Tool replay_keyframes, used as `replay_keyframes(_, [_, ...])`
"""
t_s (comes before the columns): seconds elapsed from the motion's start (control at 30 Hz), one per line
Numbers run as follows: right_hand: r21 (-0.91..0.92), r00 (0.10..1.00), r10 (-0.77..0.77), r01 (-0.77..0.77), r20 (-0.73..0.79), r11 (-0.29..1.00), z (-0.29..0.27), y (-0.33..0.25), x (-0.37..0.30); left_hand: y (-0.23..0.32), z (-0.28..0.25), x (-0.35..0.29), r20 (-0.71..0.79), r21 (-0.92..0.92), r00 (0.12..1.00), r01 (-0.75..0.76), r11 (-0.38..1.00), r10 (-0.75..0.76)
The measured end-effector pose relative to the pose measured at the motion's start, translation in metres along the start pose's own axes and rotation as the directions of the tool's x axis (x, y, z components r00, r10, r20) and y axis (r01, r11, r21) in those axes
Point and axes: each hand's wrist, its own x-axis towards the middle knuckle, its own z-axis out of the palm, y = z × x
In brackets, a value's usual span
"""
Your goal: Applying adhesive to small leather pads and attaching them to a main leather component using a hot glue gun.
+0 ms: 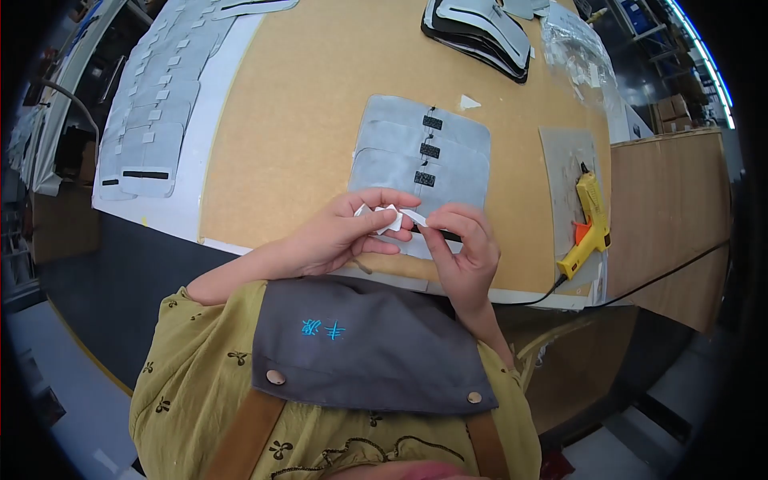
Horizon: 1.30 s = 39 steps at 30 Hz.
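Observation:
My left hand (340,230) holds a few small white square tabs (390,220) between thumb and fingers, in front of my apron. Close beside it, my right hand (470,250) pinches a single thin white tab (414,217) by its end. Beneath both hands, a light grey fabric panel (382,142) lies flat on the tan table board. Down the panel runs a column of black textured patches (430,150). Its near part is partly hidden by my fingers, where a dark strip shows.
A yellow glue gun (590,220) rests on a grey board (559,152) at right, its cord trailing off the near edge. Overlapping grey panels with white tabs (148,138) line the left. Far right are stacked black-edged panels (480,36) and a clear plastic bag (570,50).

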Motion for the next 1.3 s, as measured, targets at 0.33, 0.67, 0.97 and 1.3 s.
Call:
replay_keyframes(0.33, [-0.266, 0.946, -0.319, 0.321, 0.051, 0.909, -0.006, 0.002, -0.009, -0.009, -0.004, -0.001, 0.036, -0.121, 0.999, -0.017, 0.993, 0.021])
replay_keyframes(0.67, [-0.036, 0.996, 0.074, -0.072, 0.054, 0.997, -0.005, -0.007, -0.004, -0.008, 0.004, -0.001, -0.19, 0.329, 0.973, -0.063, 0.942, 0.132])
replay_keyframes(0.97, [0.165, 0.88, 0.467, -0.475, 0.086, 0.864, -0.002, 0.01, -0.006, -0.012, -0.016, 0.02, 0.025, 0.723, 0.92, -0.287, 0.628, 0.391])
replay_keyframes(1.3, [-0.179, 0.839, 0.543, -0.531, 0.021, 0.828, 0.006, 0.037, 0.026, 0.013, -0.032, 0.049, 0.253, 0.964, 0.754, -0.246, -0.096, 0.606])
